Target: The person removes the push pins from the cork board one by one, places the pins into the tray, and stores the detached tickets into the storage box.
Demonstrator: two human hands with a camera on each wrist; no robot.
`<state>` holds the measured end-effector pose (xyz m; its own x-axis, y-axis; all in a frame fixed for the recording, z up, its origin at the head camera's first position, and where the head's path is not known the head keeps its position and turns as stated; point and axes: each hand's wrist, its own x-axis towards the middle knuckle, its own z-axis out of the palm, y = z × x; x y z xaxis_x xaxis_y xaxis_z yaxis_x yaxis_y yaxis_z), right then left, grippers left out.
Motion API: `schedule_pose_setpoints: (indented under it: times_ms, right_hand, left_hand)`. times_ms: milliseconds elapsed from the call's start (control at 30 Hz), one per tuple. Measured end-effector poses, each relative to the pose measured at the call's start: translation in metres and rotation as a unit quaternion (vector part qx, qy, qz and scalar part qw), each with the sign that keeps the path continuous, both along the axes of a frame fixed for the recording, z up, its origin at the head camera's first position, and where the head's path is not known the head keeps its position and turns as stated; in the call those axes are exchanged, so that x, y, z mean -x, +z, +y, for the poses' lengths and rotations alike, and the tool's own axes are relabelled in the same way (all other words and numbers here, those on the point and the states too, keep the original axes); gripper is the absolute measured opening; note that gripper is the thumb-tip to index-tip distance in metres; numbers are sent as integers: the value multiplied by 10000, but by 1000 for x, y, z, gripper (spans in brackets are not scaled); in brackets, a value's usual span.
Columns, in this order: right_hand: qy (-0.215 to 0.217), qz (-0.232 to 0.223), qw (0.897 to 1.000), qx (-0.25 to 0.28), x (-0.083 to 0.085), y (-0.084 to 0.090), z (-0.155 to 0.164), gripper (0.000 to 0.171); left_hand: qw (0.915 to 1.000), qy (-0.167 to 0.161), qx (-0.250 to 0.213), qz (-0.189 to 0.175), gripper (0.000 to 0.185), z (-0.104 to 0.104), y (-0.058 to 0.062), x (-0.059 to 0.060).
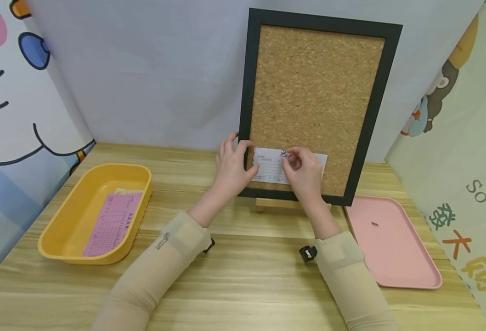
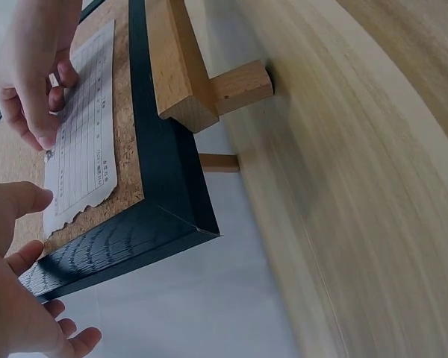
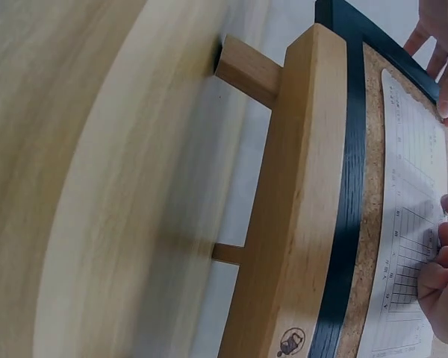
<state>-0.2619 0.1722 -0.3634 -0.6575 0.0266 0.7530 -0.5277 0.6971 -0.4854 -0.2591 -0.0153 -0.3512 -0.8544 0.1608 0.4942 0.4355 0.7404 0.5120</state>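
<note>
Here the white slip (image 1: 273, 169) lies flat against the lower edge of the cork board (image 1: 315, 99), which stands on a wooden easel (image 3: 287, 224) on the desk (image 1: 243, 271). The left hand (image 1: 230, 168) steadies the slip's left end and the frame, fingers relaxed. The right hand (image 1: 302, 172) seemingly pinches a pushpin (image 1: 284, 153) at the slip's top.
</note>
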Motion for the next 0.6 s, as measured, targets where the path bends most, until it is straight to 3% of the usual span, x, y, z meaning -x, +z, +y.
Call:
schedule_pose_setpoints:
  times_ms: [600]
  right_hand:
    - [-442,106,9980,-437,2,-1,-3,14]
  left_hand:
    - [9998,64,-164,-69,26,9,0,7]
